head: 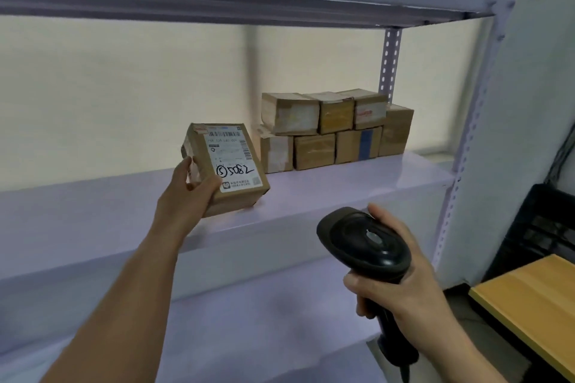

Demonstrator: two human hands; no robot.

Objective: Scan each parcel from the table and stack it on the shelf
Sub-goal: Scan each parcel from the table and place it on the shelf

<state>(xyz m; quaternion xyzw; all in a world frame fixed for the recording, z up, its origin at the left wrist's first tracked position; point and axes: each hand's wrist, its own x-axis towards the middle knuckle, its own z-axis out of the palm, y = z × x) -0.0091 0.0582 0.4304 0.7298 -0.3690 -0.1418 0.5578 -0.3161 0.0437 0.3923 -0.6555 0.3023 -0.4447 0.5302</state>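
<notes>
Stacking step, probably: left hand [193, 193] gripped the labelled brown cardboard parcel [224, 164], tilted just left of the stacked brown cardboard boxes [336, 130]; right hand [401, 283] clutched the black handheld scanner [364, 239]. Next, nudge it flush against them.

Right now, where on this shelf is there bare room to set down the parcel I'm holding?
The middle shelf board is bare left of the stacked parcels, around the labelled parcel your left hand holds. A bare strip runs in front of the stack. The right end, by the perforated upright, is crowded two rows high.
</notes>
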